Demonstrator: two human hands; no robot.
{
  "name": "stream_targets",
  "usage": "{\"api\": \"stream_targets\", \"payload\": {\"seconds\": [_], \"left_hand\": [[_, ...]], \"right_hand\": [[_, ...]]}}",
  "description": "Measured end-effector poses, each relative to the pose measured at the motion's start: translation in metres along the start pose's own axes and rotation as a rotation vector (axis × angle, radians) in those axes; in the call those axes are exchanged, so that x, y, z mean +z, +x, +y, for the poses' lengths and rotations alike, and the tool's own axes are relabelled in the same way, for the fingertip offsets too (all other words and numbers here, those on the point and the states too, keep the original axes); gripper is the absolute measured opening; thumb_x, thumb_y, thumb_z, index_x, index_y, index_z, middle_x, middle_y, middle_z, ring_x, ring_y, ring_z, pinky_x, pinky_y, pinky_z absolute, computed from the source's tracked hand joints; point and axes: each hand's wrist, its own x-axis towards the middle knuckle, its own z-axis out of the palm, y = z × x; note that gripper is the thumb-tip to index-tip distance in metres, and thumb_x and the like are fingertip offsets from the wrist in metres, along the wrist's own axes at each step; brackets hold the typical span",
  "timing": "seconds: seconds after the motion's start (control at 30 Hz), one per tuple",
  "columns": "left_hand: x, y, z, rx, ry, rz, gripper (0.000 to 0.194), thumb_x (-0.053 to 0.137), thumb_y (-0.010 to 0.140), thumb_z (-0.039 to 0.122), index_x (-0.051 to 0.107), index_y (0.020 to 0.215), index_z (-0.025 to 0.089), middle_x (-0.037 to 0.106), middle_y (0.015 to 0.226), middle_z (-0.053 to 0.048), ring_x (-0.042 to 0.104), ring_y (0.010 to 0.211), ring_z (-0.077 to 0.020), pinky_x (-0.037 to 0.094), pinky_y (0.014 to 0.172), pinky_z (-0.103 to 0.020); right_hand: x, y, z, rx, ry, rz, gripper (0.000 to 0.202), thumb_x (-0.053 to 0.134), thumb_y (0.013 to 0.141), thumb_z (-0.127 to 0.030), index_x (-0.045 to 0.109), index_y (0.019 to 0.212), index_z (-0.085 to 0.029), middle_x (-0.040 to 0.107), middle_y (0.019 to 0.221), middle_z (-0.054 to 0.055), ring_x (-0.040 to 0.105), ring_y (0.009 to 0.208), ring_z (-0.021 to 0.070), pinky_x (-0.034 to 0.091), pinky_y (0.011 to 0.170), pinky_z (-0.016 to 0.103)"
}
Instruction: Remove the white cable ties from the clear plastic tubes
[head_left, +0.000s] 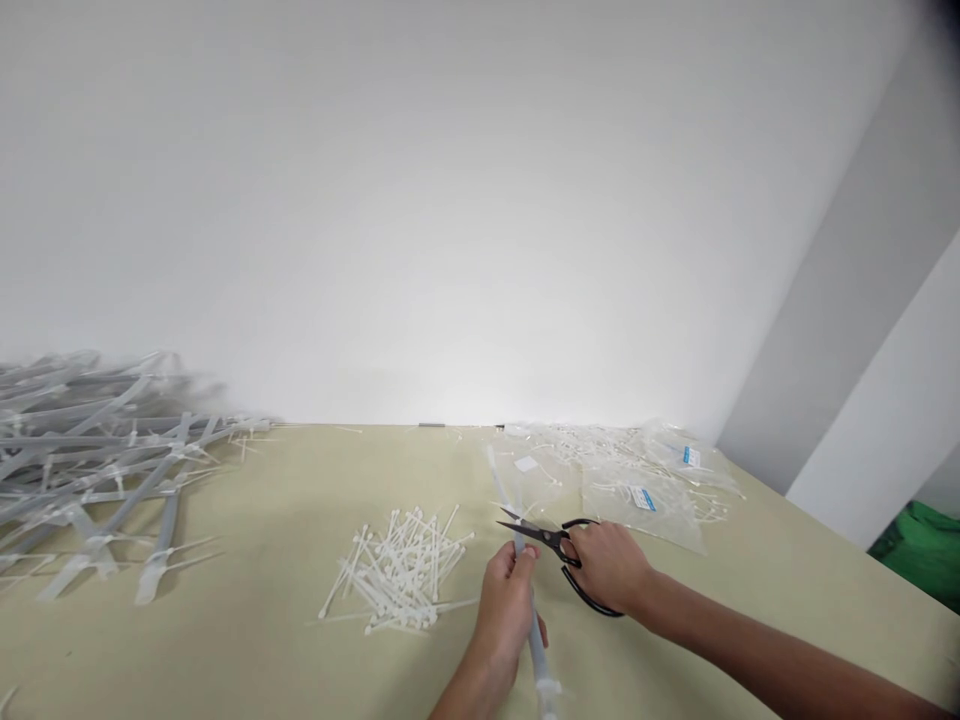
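My left hand [510, 605] is closed around a translucent grey plastic tube [538, 650], which runs up past my thumb and down toward the bottom edge. A cable tie is fastened round the tube just above the thumb, and another band shows lower down. In my right hand [611, 565] I grip black-handled scissors [551, 538] that point left. Their blades are parted and lie across the tube close to the upper tie. To the left of my hands is a loose heap of white cut cable tie pieces [409, 570].
Many grey tubes with cable ties [112, 460] are piled along the left of the table [247, 650]. Clear plastic bags [637, 490] with blue labels and white cable ties lie at the back right, against the white wall [450, 250]. Something green [919, 550] is beyond the right edge.
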Motion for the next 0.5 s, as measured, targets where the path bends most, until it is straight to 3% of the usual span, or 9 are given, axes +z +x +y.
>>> {"api": "stream_targets", "payload": {"seconds": [0.3,0.5], "left_hand": [[0.006,0.001,-0.016,-0.057,-0.068,0.016,0.037,0.054,0.072,0.055,0.046,0.084,0.021,0.027,0.051,0.011,0.028,0.034,-0.0064,0.029,0.033,-0.018],[0.007,0.002,-0.020,0.017,-0.028,0.099,0.025,0.055,0.076,0.044,0.046,0.078,0.021,0.040,0.057,0.006,0.047,0.053,-0.0128,0.039,0.052,-0.023]], "right_hand": [[0.016,0.000,0.003,0.017,0.016,0.002,0.017,0.049,0.078,-0.020,0.066,0.078,-0.017,0.071,0.078,0.011,0.067,0.073,0.0270,0.041,0.059,0.030],[0.020,0.000,0.001,0.032,0.030,0.005,0.020,0.047,0.080,-0.024,0.066,0.076,-0.018,0.070,0.076,0.011,0.067,0.071,0.0276,0.040,0.058,0.031]]}}
